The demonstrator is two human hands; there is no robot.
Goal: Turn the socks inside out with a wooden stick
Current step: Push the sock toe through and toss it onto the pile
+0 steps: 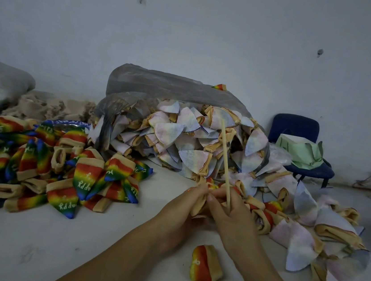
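"Just in front of the grey translucent plastic sack [163, 86], what has the person got?"

"A tan-cuffed rainbow sock [199, 204], bunched between both hands. The left hand [183, 205] pinches its cuff with curled fingers; the right hand [235, 219] curls round the thin pale wooden stick [225, 159] and seems also to nip the sock, though bunched cloth hides that."

"And the stick?"

"Its lower end sits in the right hand's grip; it leans up and slightly left across the sack's mouth."

"What spills from the sack?"

"A heap of pale, faded-looking socks [191, 141] with tan cuffs, running out to the sack's right."

"Left of the sack?"

"A pile of bright rainbow socks [59, 171] lettered HAPPY. One more small rainbow sock [205, 267] lies alone, nearer the person than the sack, between the forearms."

"Further right?"

"A dark blue chair [297, 135], well right of the sack, carrying a pale green bag [302, 152]."
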